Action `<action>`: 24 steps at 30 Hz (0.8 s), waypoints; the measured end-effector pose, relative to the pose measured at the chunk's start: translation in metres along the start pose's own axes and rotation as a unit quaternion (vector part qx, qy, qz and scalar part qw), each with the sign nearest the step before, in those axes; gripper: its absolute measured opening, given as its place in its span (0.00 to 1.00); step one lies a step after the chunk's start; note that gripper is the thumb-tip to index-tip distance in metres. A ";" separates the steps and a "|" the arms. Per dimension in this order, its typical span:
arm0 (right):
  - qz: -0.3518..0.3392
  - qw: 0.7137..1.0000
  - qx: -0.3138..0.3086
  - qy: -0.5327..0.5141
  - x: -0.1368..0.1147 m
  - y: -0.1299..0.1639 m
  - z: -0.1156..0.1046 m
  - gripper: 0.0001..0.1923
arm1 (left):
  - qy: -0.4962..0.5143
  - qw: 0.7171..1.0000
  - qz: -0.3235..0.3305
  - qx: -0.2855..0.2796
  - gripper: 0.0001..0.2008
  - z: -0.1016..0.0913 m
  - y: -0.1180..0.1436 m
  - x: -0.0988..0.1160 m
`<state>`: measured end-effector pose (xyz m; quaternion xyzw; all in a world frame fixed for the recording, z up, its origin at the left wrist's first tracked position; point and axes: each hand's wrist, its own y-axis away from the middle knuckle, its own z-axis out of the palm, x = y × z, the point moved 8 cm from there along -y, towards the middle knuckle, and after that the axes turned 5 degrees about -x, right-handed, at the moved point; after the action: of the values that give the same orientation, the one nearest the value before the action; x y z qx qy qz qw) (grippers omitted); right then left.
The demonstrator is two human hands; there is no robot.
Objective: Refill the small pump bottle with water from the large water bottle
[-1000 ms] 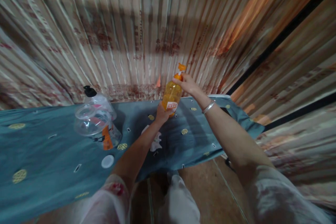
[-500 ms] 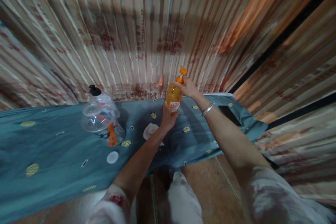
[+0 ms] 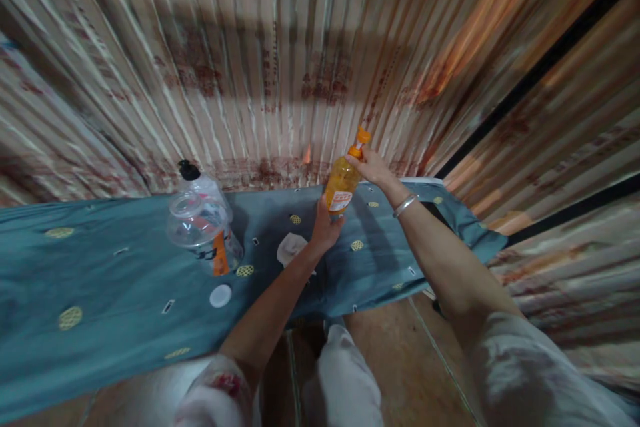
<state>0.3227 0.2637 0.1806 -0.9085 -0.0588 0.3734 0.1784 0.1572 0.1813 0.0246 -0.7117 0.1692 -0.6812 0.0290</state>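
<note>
Where the left hand [image 3: 327, 228] grips it, the yellow bottle [image 3: 343, 177] is hidden.

Passage is available over the cloth [image 3: 375, 270] between the forearms [image 3: 277, 300]; the curtain [image 3: 287, 93] limits travel beyond the right hand [image 3: 373, 168], and the tissue [image 3: 291, 248] and jar [image 3: 209, 239] obstruct left of the left hand [image 3: 326, 229].

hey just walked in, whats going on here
A person has both hands on an amber bottle with an orange pump top: the left hand grips it near the base, the right hand holds its neck. On the patterned green-blue cloth to the left are a clear plastic container, a bottle with a black pump behind it, and a white disc. A crumpled white piece lies by the left forearm.
</note>
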 end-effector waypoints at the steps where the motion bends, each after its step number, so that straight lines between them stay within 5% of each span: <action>1: -0.002 1.000 0.003 -0.004 0.001 0.002 0.000 0.22 | -0.003 1.000 -0.014 0.004 0.43 -0.008 0.012 0.000; 10: 0.040 0.994 0.067 -0.083 0.014 0.036 -0.006 0.45 | -0.041 0.996 -0.018 0.080 0.43 -0.080 0.116 0.041; 13: 0.082 0.989 0.108 -0.050 0.014 0.068 -0.015 0.53 | -0.105 0.989 0.021 0.104 0.40 -0.102 0.134 0.061; 16: 0.055 0.985 0.160 -0.028 -0.005 0.116 -0.015 0.51 | -0.195 0.971 0.085 0.108 0.38 -0.116 0.153 0.081; 20: -0.023 0.991 0.125 -0.033 -0.048 0.166 0.031 0.44 | -0.303 0.933 0.172 0.093 0.35 -0.122 0.182 0.100; 24: -0.088 0.993 0.034 -0.070 -0.095 0.164 0.093 0.34 | -0.357 0.914 0.175 0.086 0.36 -0.135 0.202 0.094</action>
<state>0.1860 0.1141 0.1214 -0.8648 -0.1379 0.4207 0.2368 -0.0146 -0.0099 0.0693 -0.8613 0.2101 -0.3778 0.2671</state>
